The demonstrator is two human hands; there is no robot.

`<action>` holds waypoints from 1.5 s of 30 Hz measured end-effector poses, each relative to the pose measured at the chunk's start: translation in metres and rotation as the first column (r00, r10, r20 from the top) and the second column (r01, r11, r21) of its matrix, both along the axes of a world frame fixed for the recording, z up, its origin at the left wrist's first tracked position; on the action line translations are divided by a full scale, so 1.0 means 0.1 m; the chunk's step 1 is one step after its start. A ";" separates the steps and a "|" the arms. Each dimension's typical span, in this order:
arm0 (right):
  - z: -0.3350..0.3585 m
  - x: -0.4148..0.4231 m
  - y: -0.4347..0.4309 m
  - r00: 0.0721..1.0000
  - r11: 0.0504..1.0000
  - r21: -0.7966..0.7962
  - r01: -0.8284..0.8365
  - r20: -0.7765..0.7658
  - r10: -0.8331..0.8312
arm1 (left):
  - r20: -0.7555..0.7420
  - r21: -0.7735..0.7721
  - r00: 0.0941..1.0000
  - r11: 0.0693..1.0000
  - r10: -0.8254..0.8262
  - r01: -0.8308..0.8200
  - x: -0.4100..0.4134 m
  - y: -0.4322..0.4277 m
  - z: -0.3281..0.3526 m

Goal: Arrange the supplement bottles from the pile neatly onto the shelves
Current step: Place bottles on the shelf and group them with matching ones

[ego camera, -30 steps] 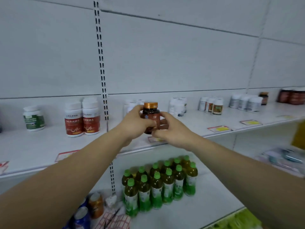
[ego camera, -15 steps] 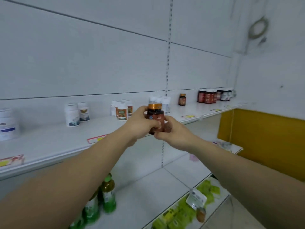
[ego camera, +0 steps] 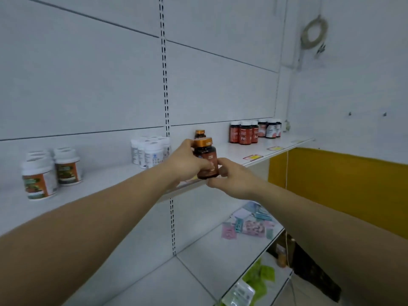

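- The left hand (ego camera: 187,160) has its fingers curled round the left side of the amber bottle (ego camera: 206,160), approx. at mid-body.
- The right hand (ego camera: 229,180) pinches the same bottle low on its right side, near the base. So both hands are closed on it and neither is free.
- The bottle stands upright, gold cap up, right at the front edge of the upper shelf (ego camera: 231,151). I cannot tell if its base already touches the board.
- Step in hand, I think: to set this bottle down in a row with its twin.
- The matching bottle (ego camera: 200,134) stands just behind, near the back panel. It is best to slide the held one straight back, label to the front, and stop just before it touches.
- Keep the base flat on the board and release the right hand first, then the left, so it does not tip off the edge.
- Watch the left knuckles: the white bottles (ego camera: 150,151) are close beside them.
- Further right, the red bottles (ego camera: 242,134) are well apart, so no risk there.
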State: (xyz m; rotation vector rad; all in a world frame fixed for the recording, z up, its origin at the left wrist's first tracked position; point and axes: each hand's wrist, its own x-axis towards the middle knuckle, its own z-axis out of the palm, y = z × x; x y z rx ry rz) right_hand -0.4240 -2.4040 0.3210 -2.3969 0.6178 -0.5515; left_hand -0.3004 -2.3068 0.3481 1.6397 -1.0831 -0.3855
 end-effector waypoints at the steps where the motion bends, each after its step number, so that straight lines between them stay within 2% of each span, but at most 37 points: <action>1: 0.01 0.11 -0.18 1.000 1.000 -0.008 -0.009 0.000 0.009 | 0.001 0.002 1.000 1.000 0.008 -0.008 0.10 -0.17 0.01; 6: 0.09 0.55 -0.99 0.996 0.997 -0.040 -0.069 -0.057 0.067 | 0.008 0.022 0.995 0.995 0.099 -0.099 0.52 -0.93 0.04; 11: 0.08 0.94 -1.77 0.970 0.988 -0.129 -0.090 -0.236 0.057 | 0.028 0.146 0.968 0.957 0.250 -0.252 0.88 -1.42 -0.11; 16: 0.04 1.35 -2.39 0.878 0.941 -0.225 -0.253 -0.462 0.126 | 0.081 0.164 0.899 0.884 0.430 -0.438 1.09 -1.76 -0.18; 21: 0.06 1.60 -2.80 0.783 0.883 -0.259 -0.392 -0.598 0.172 | 0.181 0.227 0.810 0.777 0.558 -0.587 1.17 -2.07 -0.13; 25: -0.01 1.64 -2.89 0.761 0.860 -0.267 -0.434 -0.619 0.192 | 0.218 0.235 0.743 0.705 0.633 -0.669 1.23 -2.27 -0.10; 32: -0.03 1.61 -2.92 0.749 0.844 -0.263 -0.467 -0.625 0.219 | 0.210 0.234 0.717 0.678 0.665 -0.697 1.38 -2.54 -0.15; 38: -0.06 1.63 -2.94 0.747 0.839 -0.279 -0.467 -0.633 0.206 | 0.284 0.231 0.661 0.620 0.694 -0.750 1.50 -2.59 -0.24; 45: -0.07 1.65 -2.92 0.758 0.848 -0.262 -0.461 -0.612 0.223 | 0.327 0.335 0.673 0.584 0.664 -0.739 1.47 -2.60 -0.17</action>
